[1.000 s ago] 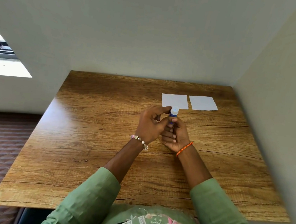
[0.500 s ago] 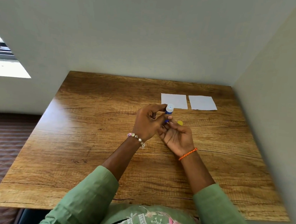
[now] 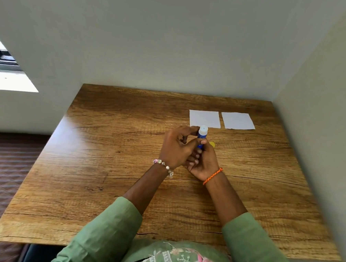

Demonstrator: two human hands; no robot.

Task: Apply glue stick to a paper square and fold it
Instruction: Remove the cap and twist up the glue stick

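Head view looks down on one wooden surface set into a corner between two pale walls. Two hands meet above its middle, close together and touching. One glue stick, blue-bodied with a white uncapped top, stands roughly upright between them. The left hand pinches the upper body of the stick with forefinger and thumb. The right hand curls its fingers round the lower part, palm turned up, with the thumb pressed on the blue barrel. One small yellow piece, probably the cap, lies on the surface just right of the hands, partly hidden behind the right hand.

Two white paper squares lie flat side by side toward the far right of the surface, near each other but not touching: the left paper square sits just beyond the stick's top, and the right paper square lies beside it. Both are unfolded.

One beaded bracelet circles the left wrist and one orange braided band the right. Two green sleeves cover the forearms.
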